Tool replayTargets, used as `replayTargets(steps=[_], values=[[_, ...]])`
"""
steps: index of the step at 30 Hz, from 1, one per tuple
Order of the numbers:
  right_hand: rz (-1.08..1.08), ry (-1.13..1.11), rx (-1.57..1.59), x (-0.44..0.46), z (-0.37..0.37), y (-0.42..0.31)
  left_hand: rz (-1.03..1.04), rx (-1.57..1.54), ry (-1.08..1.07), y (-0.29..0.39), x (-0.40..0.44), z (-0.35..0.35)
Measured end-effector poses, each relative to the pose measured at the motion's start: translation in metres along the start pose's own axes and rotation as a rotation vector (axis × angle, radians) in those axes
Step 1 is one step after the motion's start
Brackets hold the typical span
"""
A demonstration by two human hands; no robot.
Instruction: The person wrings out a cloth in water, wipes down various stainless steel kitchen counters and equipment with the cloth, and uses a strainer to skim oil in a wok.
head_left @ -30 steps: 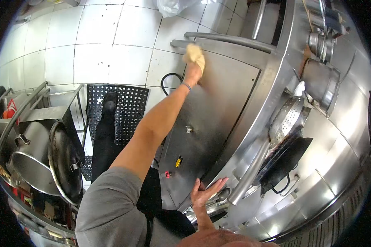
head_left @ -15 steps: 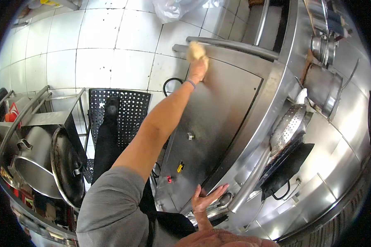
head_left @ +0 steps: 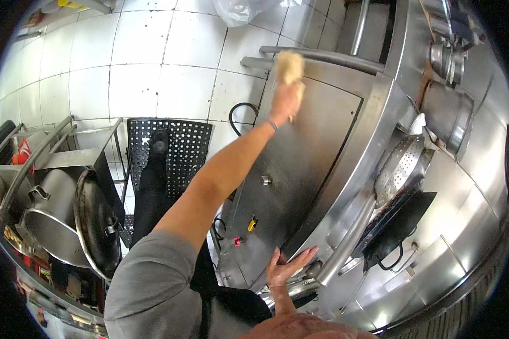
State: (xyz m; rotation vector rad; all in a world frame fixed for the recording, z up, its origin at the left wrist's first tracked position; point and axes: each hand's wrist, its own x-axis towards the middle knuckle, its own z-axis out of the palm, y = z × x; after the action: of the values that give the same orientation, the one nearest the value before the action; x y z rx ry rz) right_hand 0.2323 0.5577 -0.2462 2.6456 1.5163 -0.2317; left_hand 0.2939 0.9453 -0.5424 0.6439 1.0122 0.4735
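My left hand (head_left: 286, 103) is closed round a pale yellow cloth (head_left: 290, 68), blurred by motion. It reaches over the far part of a stainless steel front panel (head_left: 316, 135), just short of a metal bar handle (head_left: 328, 58). Whether the cloth presses on the steel I cannot tell. Nearer to me, my right hand (head_left: 285, 270) is open, fingers spread and thumb apart, at the steel counter edge by the panel's near corner. A yellow valve lever (head_left: 253, 224), a red knob (head_left: 237, 241) and a metal knob (head_left: 266, 180) stick out of the panel.
Right of the panel lie a perforated skimmer (head_left: 400, 169), a black wok (head_left: 401, 223) and a metal pot (head_left: 446, 116). To the left, a rack holds a large pot (head_left: 54, 226) and a lid (head_left: 96, 223). A perforated mat (head_left: 189, 147) covers floor tiles; a plastic bag (head_left: 237, 10) lies beyond.
My left hand has moved the cloth a short way to the right along the panel's far end. My right hand keeps its place at the counter edge. The whole view has shifted slightly.
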Motion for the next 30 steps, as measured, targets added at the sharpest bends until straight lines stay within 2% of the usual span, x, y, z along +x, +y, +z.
replayTargets(steps=[1, 4, 7, 9, 10, 13, 15, 16, 19, 21, 23, 24, 27, 28, 29, 30], values=[[-0.004, 0.008, -0.007, -0.001, 0.002, 0.003, 0.030, -0.134, 0.127, -0.019, 0.013, 0.000], [-0.011, 0.011, -0.035, -0.002, -0.005, -0.002, 0.003, -0.146, 0.259, -0.033, -0.046, 0.026], [-0.019, 0.014, 0.004, 0.000, -0.003, -0.002, 0.214, -0.160, 0.238, -0.033, -0.190, 0.075], [-0.037, 0.024, 0.012, 0.001, -0.002, -0.001, 0.304, -0.119, 0.311, -0.045, -0.214, 0.094], [-0.042, 0.030, 0.013, 0.000, -0.002, -0.001, 0.268, -0.132, 0.311, -0.062, -0.205, 0.096], [-0.035, 0.019, -0.019, 0.001, -0.003, -0.002, 0.081, -0.086, 0.535, -0.101, -0.133, 0.076], [-0.031, 0.033, -0.001, 0.002, 0.000, -0.001, -0.328, -0.778, 0.328, -0.110, -0.081, 0.020], [-0.024, 0.039, 0.012, -0.001, 0.001, -0.002, -0.368, -0.820, 0.283, -0.134, -0.065, 0.008], [-0.044, 0.042, -0.023, -0.002, 0.001, 0.002, -0.366, -0.623, 0.404, -0.158, -0.066, 0.028], [-0.048, 0.060, -0.035, -0.004, 0.001, 0.005, -0.084, -0.227, 0.453, -0.155, -0.125, 0.074], [-0.053, 0.064, -0.048, -0.005, 0.001, 0.007, 0.126, -0.235, 0.146, -0.081, -0.228, 0.073], [-0.053, 0.060, -0.058, -0.005, 0.000, 0.005, 0.159, -0.200, 0.090, -0.067, -0.255, 0.076], [-0.054, 0.051, -0.049, 0.000, -0.002, 0.000, 0.118, -0.303, 0.192, -0.093, -0.234, 0.086], [-0.051, 0.041, -0.046, -0.001, -0.002, -0.001, 0.069, -0.271, 0.289, -0.085, -0.210, 0.082], [-0.049, 0.043, -0.048, -0.003, -0.003, 0.000, 0.084, -0.112, 0.451, -0.127, -0.169, 0.090], [-0.048, 0.047, -0.050, -0.004, -0.002, 0.000, -0.043, -0.282, 0.106, -0.097, -0.163, 0.048]])
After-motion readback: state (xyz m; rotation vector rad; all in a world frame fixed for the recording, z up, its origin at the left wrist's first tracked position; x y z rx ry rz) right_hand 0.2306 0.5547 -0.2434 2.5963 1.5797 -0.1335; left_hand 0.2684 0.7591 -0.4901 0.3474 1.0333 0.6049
